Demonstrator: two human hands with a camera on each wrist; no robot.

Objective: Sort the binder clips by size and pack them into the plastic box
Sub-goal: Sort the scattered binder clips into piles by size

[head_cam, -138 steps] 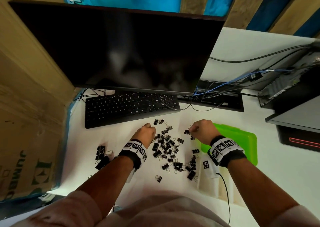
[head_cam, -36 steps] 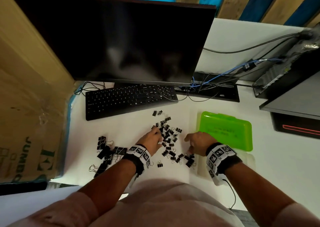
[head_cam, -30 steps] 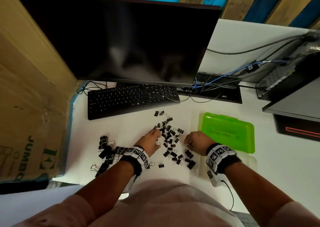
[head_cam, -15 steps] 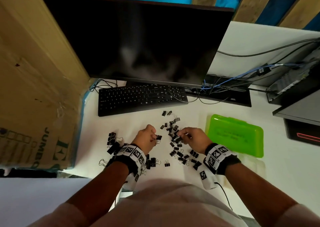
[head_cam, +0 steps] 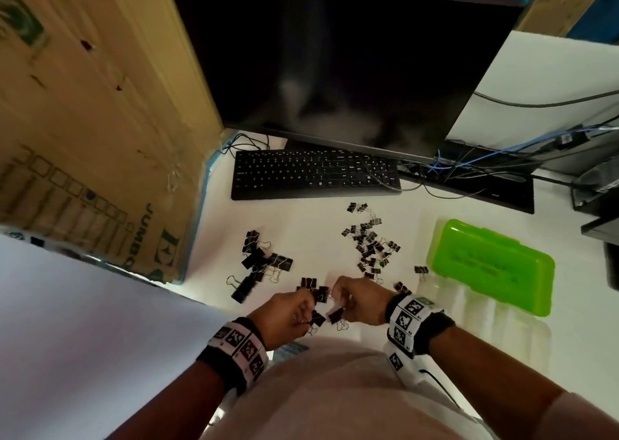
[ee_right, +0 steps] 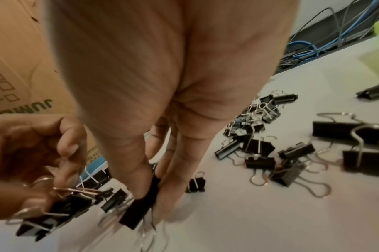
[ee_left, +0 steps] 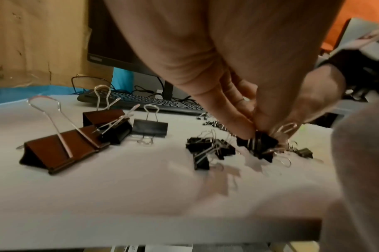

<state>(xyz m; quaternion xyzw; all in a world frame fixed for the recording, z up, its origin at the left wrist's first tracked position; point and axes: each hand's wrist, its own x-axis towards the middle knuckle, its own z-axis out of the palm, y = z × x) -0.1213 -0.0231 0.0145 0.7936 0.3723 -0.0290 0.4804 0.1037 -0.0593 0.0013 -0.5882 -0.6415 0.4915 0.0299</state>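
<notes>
Black binder clips lie in groups on the white desk (head_cam: 311, 231): small clips (head_cam: 370, 248) in the middle, large clips (head_cam: 261, 265) (ee_left: 61, 148) to the left, a few medium clips (head_cam: 313, 287) (ee_left: 205, 148) by my hands. The green plastic box (head_cam: 492, 265) lies closed at the right. My left hand (head_cam: 306, 309) (ee_left: 251, 131) pinches a bunch of medium clips (ee_left: 261, 143) (ee_right: 61, 209) by bodies and wire handles. Just right of it, my right hand (head_cam: 341, 302) (ee_right: 154, 196) pinches one black clip (ee_right: 141, 208) between thumb and fingers, close above the desk.
A black keyboard (head_cam: 315, 178) and a dark monitor (head_cam: 335, 57) stand behind the clips. A big cardboard box (head_cam: 93, 121) walls the left side. Cables (head_cam: 469, 168) and dark equipment fill the back right. The desk's near edge (ee_left: 184, 228) is right under my hands.
Both hands have drawn back from the small-clip pile toward the near edge, coming close together with clips in their fingers. The head view has swung left.
</notes>
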